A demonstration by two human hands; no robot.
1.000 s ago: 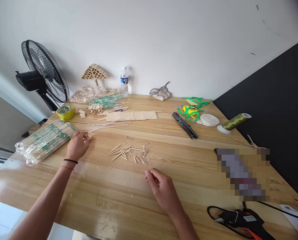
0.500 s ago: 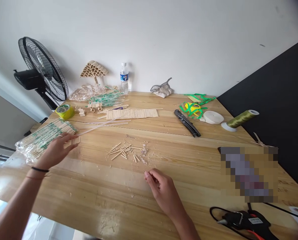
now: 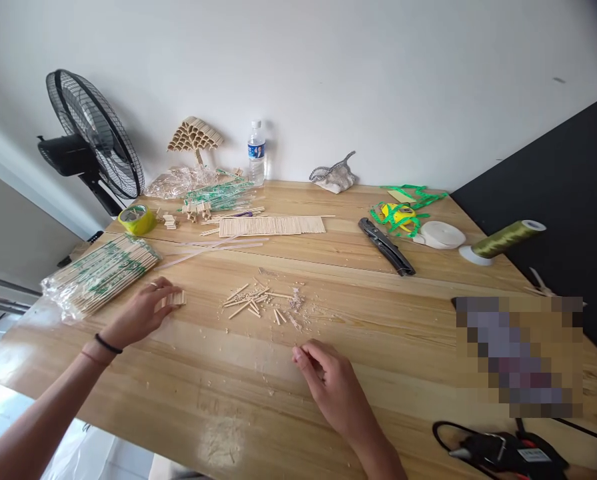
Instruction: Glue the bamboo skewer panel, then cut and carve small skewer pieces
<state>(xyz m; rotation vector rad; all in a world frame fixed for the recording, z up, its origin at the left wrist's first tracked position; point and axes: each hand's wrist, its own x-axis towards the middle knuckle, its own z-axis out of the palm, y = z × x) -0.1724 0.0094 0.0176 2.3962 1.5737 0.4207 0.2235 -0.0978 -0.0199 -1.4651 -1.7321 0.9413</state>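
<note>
Near sticks [image 3: 253, 302], right hand [image 3: 331, 381] (curled)

Quick tally: two hands [image 3: 331, 380], one small stick panel [image 3: 178, 299], one long stick panel [image 3: 272, 227], one fan [image 3: 65, 155], one bottle [image 3: 257, 160], one glue gun [image 3: 518, 455], one thread spool [image 3: 509, 240], plus too many loose sticks [image 3: 239, 311] to count.

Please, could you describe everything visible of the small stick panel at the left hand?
This small stick panel looks wooden: short, pale sticks set side by side. The left hand holds it, covering its left part. It appears roughly flat, left of the loose sticks; whether it touches the table is unclear.
</note>
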